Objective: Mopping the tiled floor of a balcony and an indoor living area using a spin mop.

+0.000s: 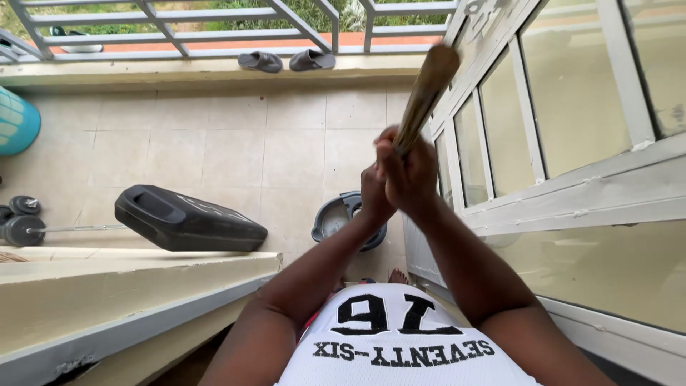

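Note:
Both of my hands are clasped together in front of me on a bundle-like straw broom [427, 89]. My right hand [411, 175] wraps the lower end of the broom, fingers closed. My left hand [373, 194] presses against it just behind and below, also closed on the handle. The broom angles up and to the right, its blurred tip against the white window frame [457, 93] of the wall at my right.
A grey mop bucket [336, 218] sits on the tiled floor below my hands. A black jerrycan [187, 219] lies on its side at left, with a dumbbell [25, 229] beyond. Grey slippers [286, 61] rest by the railing. A low concrete ledge [128, 275] is near left.

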